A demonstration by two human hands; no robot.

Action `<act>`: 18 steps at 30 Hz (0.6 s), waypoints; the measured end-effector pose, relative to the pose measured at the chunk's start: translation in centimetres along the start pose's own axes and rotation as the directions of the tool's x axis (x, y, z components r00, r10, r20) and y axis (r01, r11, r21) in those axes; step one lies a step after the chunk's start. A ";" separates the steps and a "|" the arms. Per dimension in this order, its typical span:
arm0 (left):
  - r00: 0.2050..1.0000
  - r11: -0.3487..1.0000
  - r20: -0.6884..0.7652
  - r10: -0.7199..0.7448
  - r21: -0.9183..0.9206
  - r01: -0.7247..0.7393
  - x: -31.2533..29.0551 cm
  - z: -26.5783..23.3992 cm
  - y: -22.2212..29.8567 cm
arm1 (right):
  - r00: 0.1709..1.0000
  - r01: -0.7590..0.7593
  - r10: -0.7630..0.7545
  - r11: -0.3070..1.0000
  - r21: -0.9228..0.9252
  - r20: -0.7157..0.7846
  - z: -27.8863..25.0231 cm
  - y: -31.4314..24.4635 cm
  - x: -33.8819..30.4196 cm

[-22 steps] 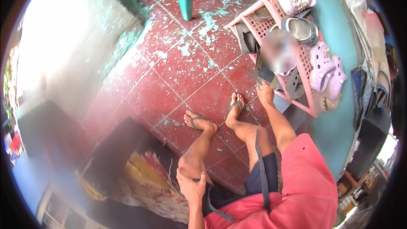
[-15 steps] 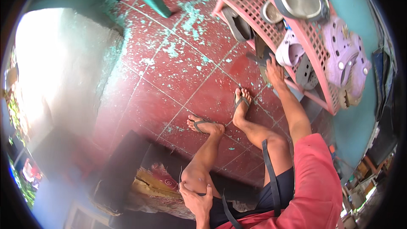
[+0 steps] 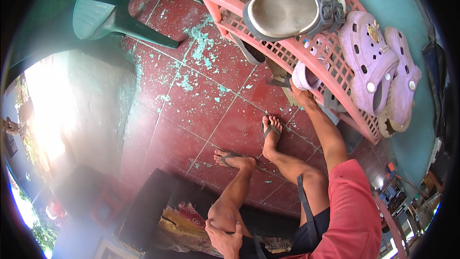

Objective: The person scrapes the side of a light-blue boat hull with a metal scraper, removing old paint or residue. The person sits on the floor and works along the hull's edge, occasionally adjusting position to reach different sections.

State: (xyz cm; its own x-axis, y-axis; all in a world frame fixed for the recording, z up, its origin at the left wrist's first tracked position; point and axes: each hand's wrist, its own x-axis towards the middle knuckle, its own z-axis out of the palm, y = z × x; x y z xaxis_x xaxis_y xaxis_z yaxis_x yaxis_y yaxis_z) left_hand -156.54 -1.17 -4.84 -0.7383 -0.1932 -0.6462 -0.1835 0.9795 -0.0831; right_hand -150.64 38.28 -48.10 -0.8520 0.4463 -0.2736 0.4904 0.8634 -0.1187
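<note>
My right hand (image 3: 303, 95) reaches down to the lower part of a pink plastic shoe rack (image 3: 335, 77). Its fingers are partly hidden by a small lilac clog (image 3: 306, 76), and a dark flat object (image 3: 278, 82), whose kind I cannot make out, sticks out beside them. Whether the hand grips it does not show. On my bent left knee rests my left hand (image 3: 225, 239), thumb and fingers apart, holding nothing. A grey clog (image 3: 282, 9) and a pair of larger lilac clogs (image 3: 369, 64) sit higher on the rack.
Flakes of turquoise paint (image 3: 201, 43) litter the red tiled floor (image 3: 191, 115). A green plastic chair (image 3: 129, 29) stands at the upper left. Below me is a dark seat with torn covering (image 3: 184, 223). A turquoise wall (image 3: 407, 14) runs behind the rack.
The view has shifted, and the rack and chair now look larger. My right hand has gone further in beside the small lilac clog, hiding its fingers. My left hand stays on the knee.
</note>
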 end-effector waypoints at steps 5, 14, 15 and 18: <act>0.996 0.996 -0.029 0.089 0.019 -0.089 -0.6 1.8 -2.5 | 0.998 -0.059 0.059 0.998 0.006 0.032 -4.9 -2.5 -2.4; 0.923 0.761 0.017 0.384 -0.572 -0.306 -2.5 2.0 -3.3 | 0.945 0.162 0.045 0.794 0.586 -0.323 -26.9 -16.1 -16.5; 0.911 0.588 0.253 0.326 -0.809 0.014 -1.9 1.9 -2.2 | 0.936 0.198 0.042 0.757 0.623 -0.349 -28.9 -17.8 -18.9; 0.426 0.195 0.799 0.424 -0.540 0.819 0.4 1.3 0.9 | 0.910 0.120 0.220 0.672 0.731 -0.352 -34.4 -23.1 -25.0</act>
State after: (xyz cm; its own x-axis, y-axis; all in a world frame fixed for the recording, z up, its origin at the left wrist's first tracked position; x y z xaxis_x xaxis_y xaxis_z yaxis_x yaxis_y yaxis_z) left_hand -156.17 -0.28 -6.22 0.1263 0.3785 -0.9169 -0.9908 0.0024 -0.1355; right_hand -146.98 15.31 -5.69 -0.7315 0.6791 0.0614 0.3608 0.4618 -0.8103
